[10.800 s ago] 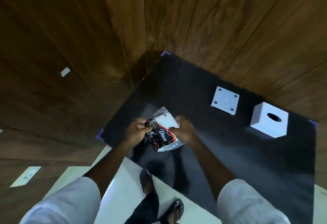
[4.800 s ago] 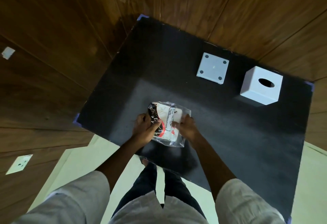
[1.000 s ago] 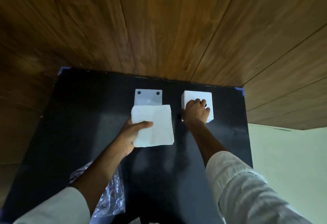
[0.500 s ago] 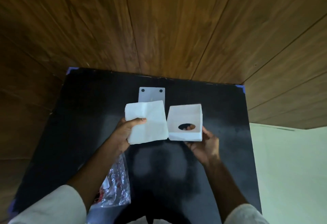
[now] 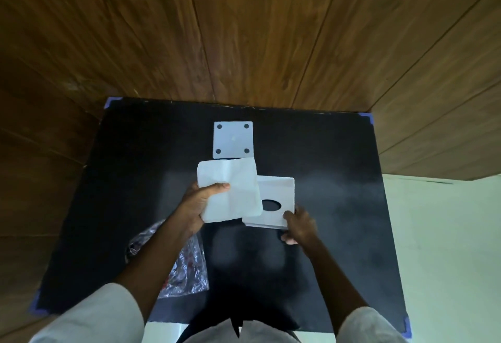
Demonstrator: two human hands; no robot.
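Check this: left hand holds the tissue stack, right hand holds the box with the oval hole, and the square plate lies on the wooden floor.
One error: the head view shows the square plate on the black mat, not the wooden floor. The left hand does hold the tissue stack, the right hand the box.

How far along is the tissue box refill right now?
Done: the plastic wrapper looks empty on the black mat. In hand: the left hand grips the tissue stack, the right hand holds the box cover. Left: tissues into the cover, then the base plate, lying apart on the mat, fitted.
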